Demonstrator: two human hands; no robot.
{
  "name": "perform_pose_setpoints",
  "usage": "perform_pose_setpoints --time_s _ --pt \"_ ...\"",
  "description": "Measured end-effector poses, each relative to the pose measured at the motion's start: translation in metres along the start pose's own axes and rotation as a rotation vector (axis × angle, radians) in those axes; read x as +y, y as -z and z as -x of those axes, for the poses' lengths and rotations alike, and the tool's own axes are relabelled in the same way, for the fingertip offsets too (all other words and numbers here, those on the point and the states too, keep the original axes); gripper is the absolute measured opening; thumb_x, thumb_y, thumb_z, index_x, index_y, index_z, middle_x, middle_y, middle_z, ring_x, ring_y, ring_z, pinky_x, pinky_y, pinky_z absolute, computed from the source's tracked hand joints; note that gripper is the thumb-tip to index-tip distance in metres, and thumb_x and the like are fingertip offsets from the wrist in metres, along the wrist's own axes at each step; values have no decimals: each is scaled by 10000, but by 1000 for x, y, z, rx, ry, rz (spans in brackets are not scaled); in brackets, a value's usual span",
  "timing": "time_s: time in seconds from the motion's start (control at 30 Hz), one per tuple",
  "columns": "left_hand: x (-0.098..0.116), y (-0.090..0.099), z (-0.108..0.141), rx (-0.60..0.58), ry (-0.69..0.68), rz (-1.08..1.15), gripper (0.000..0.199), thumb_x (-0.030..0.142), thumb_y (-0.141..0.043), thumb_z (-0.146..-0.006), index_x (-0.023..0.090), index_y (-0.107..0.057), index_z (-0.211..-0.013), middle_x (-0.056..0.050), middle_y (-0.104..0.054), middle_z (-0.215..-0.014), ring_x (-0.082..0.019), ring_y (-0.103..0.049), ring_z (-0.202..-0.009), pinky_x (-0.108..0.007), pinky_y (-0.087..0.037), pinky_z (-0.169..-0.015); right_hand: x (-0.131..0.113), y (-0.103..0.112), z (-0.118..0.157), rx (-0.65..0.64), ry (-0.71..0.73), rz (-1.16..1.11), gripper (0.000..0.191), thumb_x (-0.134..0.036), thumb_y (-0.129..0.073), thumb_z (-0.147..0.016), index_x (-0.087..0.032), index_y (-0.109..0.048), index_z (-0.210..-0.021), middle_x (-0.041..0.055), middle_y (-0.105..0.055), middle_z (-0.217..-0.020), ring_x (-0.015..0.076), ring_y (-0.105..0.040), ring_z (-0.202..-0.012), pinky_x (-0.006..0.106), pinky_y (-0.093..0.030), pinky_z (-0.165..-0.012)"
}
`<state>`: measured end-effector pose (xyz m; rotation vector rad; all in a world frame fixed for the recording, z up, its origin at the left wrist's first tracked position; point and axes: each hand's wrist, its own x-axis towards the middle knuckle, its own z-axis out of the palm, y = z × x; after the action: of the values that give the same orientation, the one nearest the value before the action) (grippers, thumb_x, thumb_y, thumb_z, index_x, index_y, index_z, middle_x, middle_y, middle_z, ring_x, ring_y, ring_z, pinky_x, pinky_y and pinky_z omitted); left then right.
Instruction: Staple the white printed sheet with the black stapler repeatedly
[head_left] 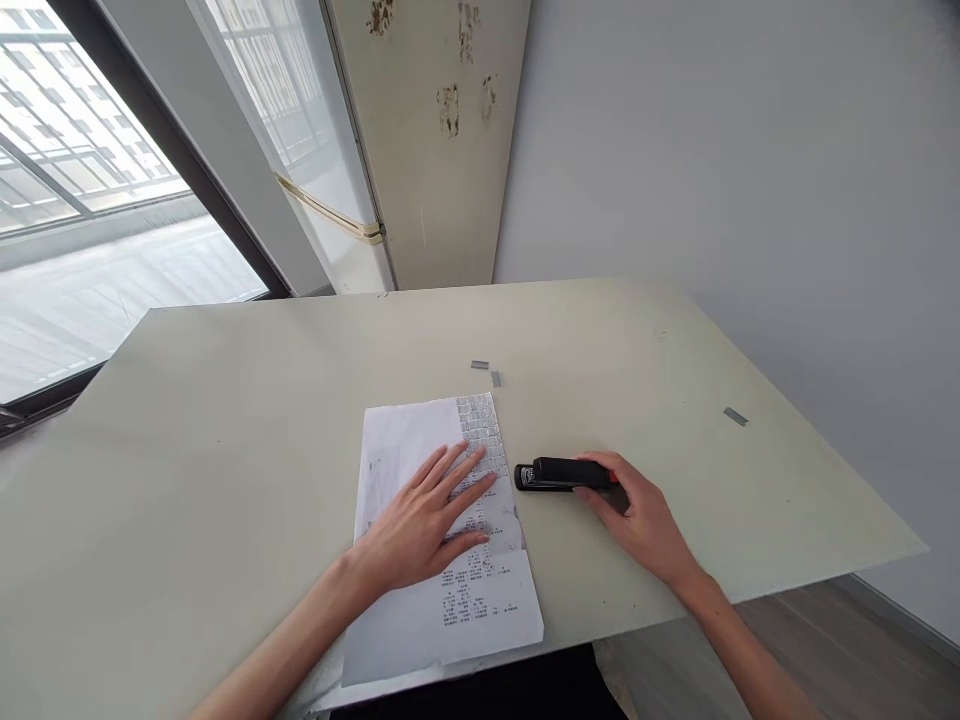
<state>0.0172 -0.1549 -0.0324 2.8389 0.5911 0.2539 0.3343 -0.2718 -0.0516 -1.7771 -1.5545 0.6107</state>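
Observation:
A printed paper sheet (420, 640) lies near the table's front edge, with a dense block of staples (480, 420) along its upper right side. My left hand (427, 510) rests flat on this paper, fingers spread toward the staples. Just right of the paper, a black stapler (559, 472) lies on the table, its nose pointing left at the paper's edge. My right hand (637, 515) grips the stapler's rear end between thumb and fingers. Part of the stapler's back, with a bit of red, is hidden by those fingers.
The pale table (247, 430) carries two small grey staple strips (480, 365) beyond the paper and another staple strip (736, 416) at the far right. Behind the table stand a worn fridge (442, 200) and a grey wall (712, 150). A window (90, 200) is at left.

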Motion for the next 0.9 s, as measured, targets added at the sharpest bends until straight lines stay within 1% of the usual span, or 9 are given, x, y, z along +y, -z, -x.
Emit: perform_pose_setpoints --time_s 0.2,0.37,0.53,0.7,0.9 --pt "0 2 -1 -8 0 -32 670 513 -467 -1102 299 -243 -1696 -39 -153 -1774 -330 -152 -1634 -573 -263 -1319 0 0 -3 -7 12 -36 296 -460 -591 -1037 -332 -619 -1303 41 -700 -1283 242 -665 -1118 383 -560 -943" --pt "-6 7 -1 -10 -4 -40 680 500 -480 -1100 307 -226 -1700 -31 -178 -1770 -334 -170 -1631 -574 -259 -1319 -2 1 -7 -15 20 -38 295 -456 -592 -1044 -336 -613 -1312 35 -704 -1281 235 -665 -1136 368 -572 -929" --pt "-15 12 0 -8 8 -70 665 478 -475 -1105 323 -222 -1700 -25 -183 -1769 -328 -188 -1629 -576 -287 -1309 -5 0 -9 4 16 -54 280 -462 -596 -1040 -327 -624 -1284 42 -711 -1274 248 -671 -1148 414 -556 -998" --pt "-22 15 2 11 23 -52 664 472 -493 -1100 337 -234 -1696 -16 -213 -1762 -333 -218 -1621 -578 -295 -1304 -3 -1 -11 -4 -6 -69 309 -493 -585 -1039 -318 -623 -1291 63 -707 -1270 265 -668 -1125 439 -563 -977" --pt "-28 18 6 -3 13 -47 680 473 -501 -1097 347 -213 -1700 -18 -209 -1761 -333 -229 -1617 -578 -308 -1295 1 -3 -15 78 -51 -46 335 -516 -601 -1025 -304 -624 -1283 65 -714 -1214 260 -662 -1049 436 -563 -934"
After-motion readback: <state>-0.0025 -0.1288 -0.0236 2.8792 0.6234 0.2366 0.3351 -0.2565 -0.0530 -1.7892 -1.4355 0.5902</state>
